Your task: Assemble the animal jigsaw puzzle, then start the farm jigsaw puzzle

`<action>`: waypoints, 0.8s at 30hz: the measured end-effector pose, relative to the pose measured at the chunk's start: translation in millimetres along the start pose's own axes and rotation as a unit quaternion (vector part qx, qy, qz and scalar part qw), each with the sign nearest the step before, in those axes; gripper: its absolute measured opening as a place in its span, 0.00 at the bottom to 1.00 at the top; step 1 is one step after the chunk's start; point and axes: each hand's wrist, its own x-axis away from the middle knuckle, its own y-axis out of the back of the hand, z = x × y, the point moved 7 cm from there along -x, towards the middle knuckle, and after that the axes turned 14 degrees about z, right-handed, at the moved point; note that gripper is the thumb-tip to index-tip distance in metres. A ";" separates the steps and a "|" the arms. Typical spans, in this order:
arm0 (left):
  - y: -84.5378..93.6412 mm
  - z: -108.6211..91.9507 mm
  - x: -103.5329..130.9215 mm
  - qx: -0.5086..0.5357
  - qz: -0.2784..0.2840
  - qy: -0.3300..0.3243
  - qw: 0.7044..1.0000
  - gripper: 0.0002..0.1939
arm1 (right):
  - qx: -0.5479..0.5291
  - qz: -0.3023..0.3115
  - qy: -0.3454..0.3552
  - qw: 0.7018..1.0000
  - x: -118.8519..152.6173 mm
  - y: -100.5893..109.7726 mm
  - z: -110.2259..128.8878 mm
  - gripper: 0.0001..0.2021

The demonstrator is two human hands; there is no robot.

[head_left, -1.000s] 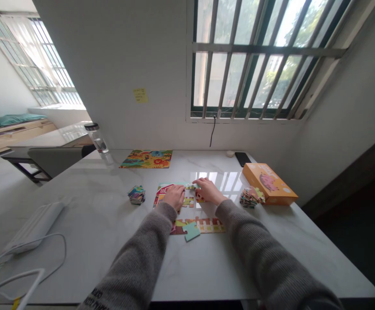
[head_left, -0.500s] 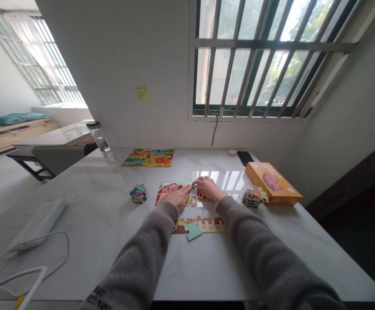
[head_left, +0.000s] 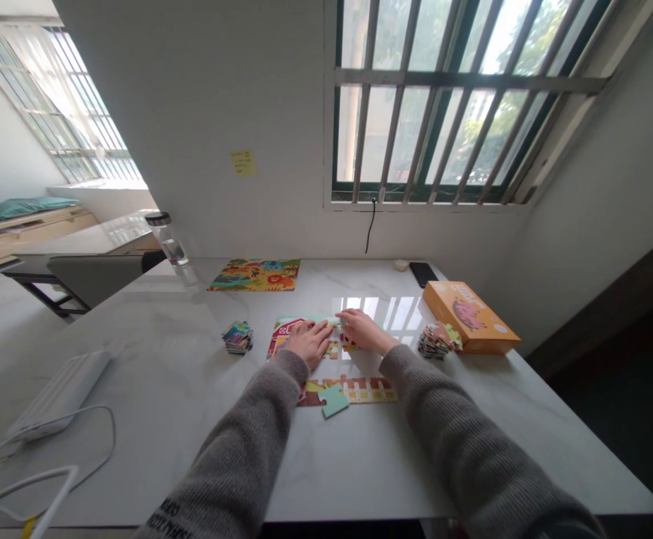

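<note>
My left hand (head_left: 309,342) lies nearly flat, fingers stretched out, on the partly joined jigsaw puzzle (head_left: 279,334), which shows a red barn. At the top edge, my right hand (head_left: 365,331) has its fingers bent round a small puzzle piece (head_left: 332,321), mostly covered by the fingertips. Both hands hide much of the puzzle's middle. Nearer to me runs a joined strip of pieces (head_left: 368,390) with a fence pattern. A loose light-green piece (head_left: 335,402) overlaps this strip, tilted.
Stacks of puzzle pieces stand at left (head_left: 237,338) and right (head_left: 439,341), the latter beside an orange box (head_left: 469,318). Behind lie a colourful picture sheet (head_left: 256,275) and a phone (head_left: 424,274). A bottle (head_left: 168,239) and a white power strip (head_left: 62,393) are at left.
My right fingertips have shifted slightly at the puzzle's top edge, and the piece under them appears to lie flatter. My left hand stays on the puzzle. The whole view has moved a little.
</note>
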 end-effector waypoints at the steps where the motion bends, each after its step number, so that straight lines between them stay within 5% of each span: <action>1: 0.2 -0.1 0.2 0.003 -0.001 -0.001 1.000 0.22 | -0.001 -0.007 -0.006 1.000 3.7 4.7 -0.2 0.21; 8: 1.6 3.2 -0.5 0.030 -0.023 -0.003 0.999 0.20 | 0.038 0.038 -0.036 0.998 50.5 19.7 14.9 0.15; 15: 36.4 1.1 11.3 0.084 -0.077 -0.054 0.992 0.16 | 0.063 0.062 -0.033 0.996 82.5 -1.6 40.4 0.15; 24: 18.5 -3.1 27.0 0.078 0.032 -0.078 0.993 0.17 | 0.026 0.029 -0.039 0.998 88.0 -8.1 40.0 0.18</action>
